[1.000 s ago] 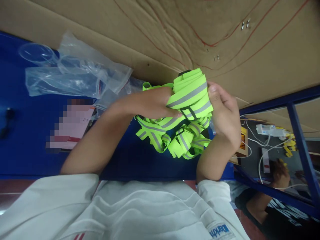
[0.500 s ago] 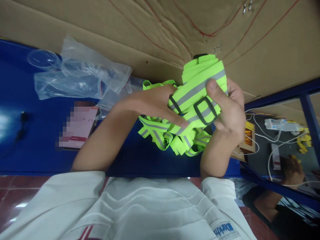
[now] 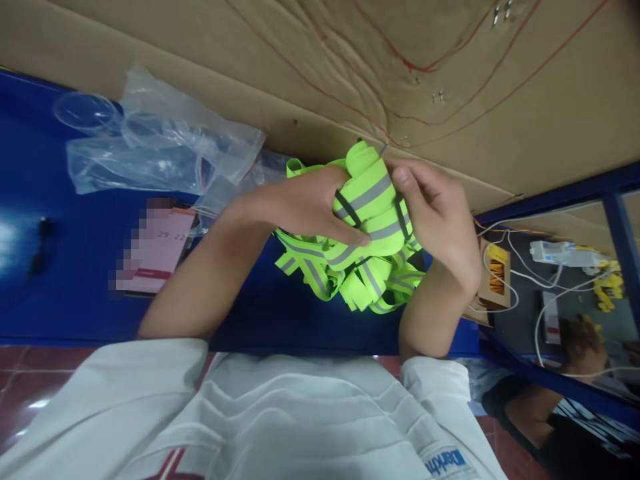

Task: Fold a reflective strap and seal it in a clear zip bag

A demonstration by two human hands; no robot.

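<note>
Both hands hold a folded bundle of neon yellow-green reflective strap [image 3: 373,193] with a grey stripe and black plastic buckles. My left hand [image 3: 320,203] grips it from the left, its thumb lying along the lower front and its other fingers hidden behind the layers. At the right edge, my right hand [image 3: 437,210] has its thumb against the strap, beside a black slide buckle [image 3: 403,217] seen nearly edge-on. Beneath the hands, a tangled heap of the same strap [image 3: 320,270] lies on the blue table [image 3: 280,320].
Clear plastic bags [image 3: 165,147] lie at the back left, with a pink-labelled box [image 3: 160,250] in front of them. A cardboard wall [image 3: 310,67] stands behind. At right, past a blue frame [image 3: 617,220], are white cables, a small carton [image 3: 495,273] and another person's hand [image 3: 585,347].
The bundle has come down and left, and has turned so the slide buckle no longer faces me. My right hand has shifted left with it, its fingertips now at the bundle's upper right.
</note>
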